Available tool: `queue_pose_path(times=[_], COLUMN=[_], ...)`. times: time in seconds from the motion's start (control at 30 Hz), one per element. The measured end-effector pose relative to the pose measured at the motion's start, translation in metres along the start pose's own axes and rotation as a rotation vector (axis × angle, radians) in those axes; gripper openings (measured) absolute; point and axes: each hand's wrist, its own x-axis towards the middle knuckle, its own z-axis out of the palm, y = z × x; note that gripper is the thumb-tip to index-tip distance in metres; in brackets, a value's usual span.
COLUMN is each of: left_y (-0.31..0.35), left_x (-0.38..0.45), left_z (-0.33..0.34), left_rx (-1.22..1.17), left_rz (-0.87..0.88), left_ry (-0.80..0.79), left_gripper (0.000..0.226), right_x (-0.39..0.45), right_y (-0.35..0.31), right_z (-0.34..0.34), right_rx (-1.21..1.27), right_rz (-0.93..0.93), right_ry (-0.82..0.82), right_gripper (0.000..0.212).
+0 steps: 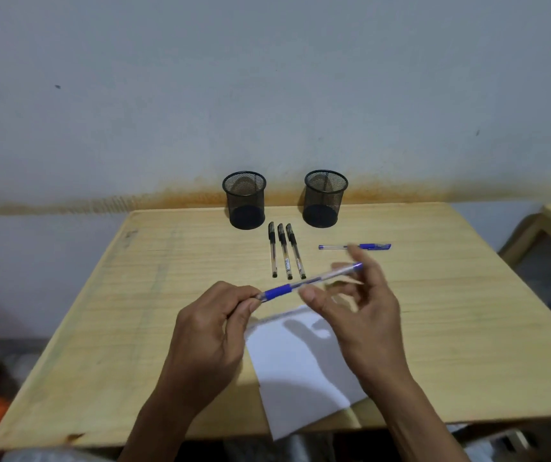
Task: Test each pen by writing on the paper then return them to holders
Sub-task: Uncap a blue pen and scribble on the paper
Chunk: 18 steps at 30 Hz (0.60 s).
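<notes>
The left hand (216, 323) has its grip pinched on the tip end of a blue pen (310, 281), thumb and curled fingers closed around the point just past the blue rubber sleeve, so the pen is held above the tabletop (107, 328) and slants up toward the right. The right hand (359, 311) is blurred; its fingers are spread and loosely bent around the clear barrel, the thumb below the pen and the other fingers behind it, and whether any of them actually touches the barrel cannot be told. The held pen has a see-through plastic body with a blue cap-less back end. Under both hands lies a sheet of white paper (300, 368), smooth and flat, turned at an angle with one corner hanging over the near edge of the tabletop. The tabletop is pale wood with fine straight grain and a chipped spot at its near left corner. Beyond the hands, three black pens (284, 250) lie side by side, nearly parallel, caps pointing away, their barrels clear. To their right a second blue pen (355, 246) lies crosswise, capped, partly hidden by a right fingertip. At the far edge stand two round black wire-mesh holders, the left holder (245, 200) and the right holder (324, 198), both upright and apart, against a grey-white wall (267, 78) with a rusty orange stain along its base.
</notes>
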Motion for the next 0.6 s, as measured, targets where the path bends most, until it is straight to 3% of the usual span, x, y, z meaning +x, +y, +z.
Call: queue_pose_path(times=[0.03,0.13,0.27,0.4,0.47,0.6], left_y=[-0.004,-0.011,-0.014,-0.016,-0.027,-0.056], left_x=[0.001,0.002,0.001,0.006,0.002,-0.020], left_z=[-0.002,-0.002,0.007,0.018,0.023,0.037], left_rx=[0.010,0.025,0.020,-0.013,0.096,0.346], left_rz=[-0.012,-0.031,-0.053,-0.245,-0.337,-0.317], left_ry=[-0.022,-0.126,-0.198,-0.191,-0.227,-0.354], left_gripper=[0.017,0.018,0.020,0.033,0.055,0.071], right_x=[0.001,0.008,0.016,0.025,0.035,0.071], right_y=[0.001,0.011,0.028,0.035,0.038,0.034], right_z=[-0.005,-0.013,-0.011,-0.014,-0.012,-0.002], right_rx=[-0.124,-0.608,-0.866,-0.893,-0.843,-0.774], right_rz=[-0.133,-0.699,-0.892,-0.774,-0.581,-0.090], right_ry=[0.068,0.070,0.024,0.030,0.089,0.154], right_gripper=[0.083,0.037,0.013,0.010,0.005,0.017])
